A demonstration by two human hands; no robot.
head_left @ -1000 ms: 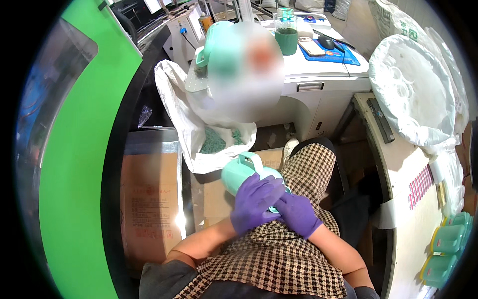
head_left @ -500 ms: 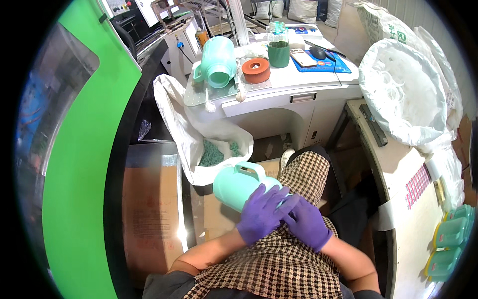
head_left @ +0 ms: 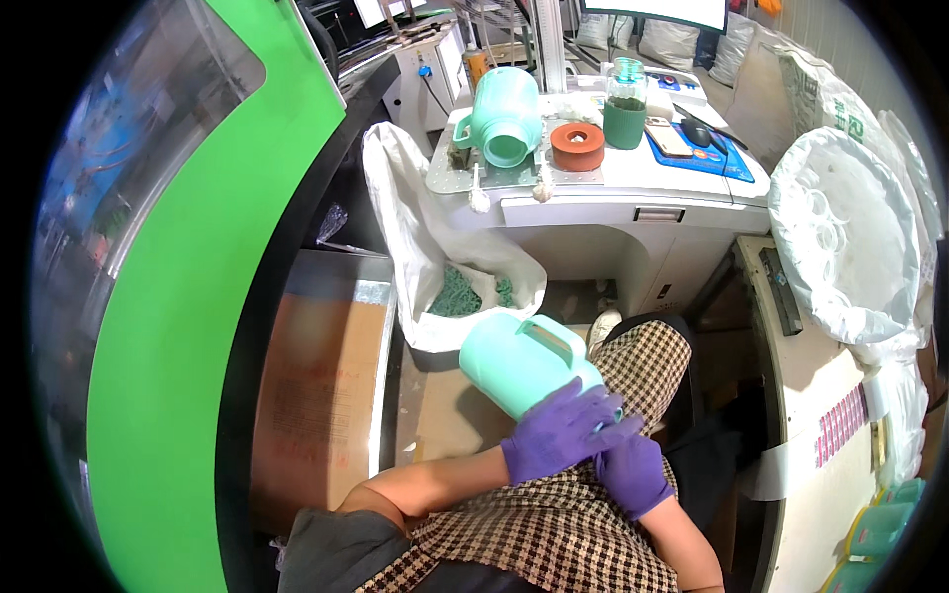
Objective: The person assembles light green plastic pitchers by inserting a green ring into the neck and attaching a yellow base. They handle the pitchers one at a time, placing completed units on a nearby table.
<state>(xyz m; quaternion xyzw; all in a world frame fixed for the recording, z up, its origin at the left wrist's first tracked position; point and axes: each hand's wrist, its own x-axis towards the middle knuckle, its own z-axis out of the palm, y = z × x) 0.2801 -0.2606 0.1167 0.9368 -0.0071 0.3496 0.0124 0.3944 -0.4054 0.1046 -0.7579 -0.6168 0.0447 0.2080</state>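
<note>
A mint-green plastic jug [head_left: 504, 366] with a loop handle lies tilted across my lap, its base toward the upper left. My left hand [head_left: 556, 435], in a purple glove, rests over the end nearest me with its fingers wrapped on the side. At that same end my right hand [head_left: 633, 474], also gloved in purple, has its fingers curled in against the rim. The two hands overlap and hide most of the jug's mouth. Whatever the right fingers hold is covered. Below the jug's far end stands a white sack [head_left: 400, 212] with green plastic scraps [head_left: 457, 295] inside.
On the white desk [head_left: 583, 203] are another mint-green jug [head_left: 506, 99], an orange-brown ring [head_left: 577, 148], a glass bottle with a green sleeve [head_left: 624, 124], a phone and a mouse. At right, a lined bin [head_left: 840, 237] holds white rings. A green machine panel [head_left: 188, 296] curves along the left.
The whole view has shifted, so the desk and bin sit farther right. The jug stays in my lap; my right hand has turned and lowered slightly at its mouth end.
</note>
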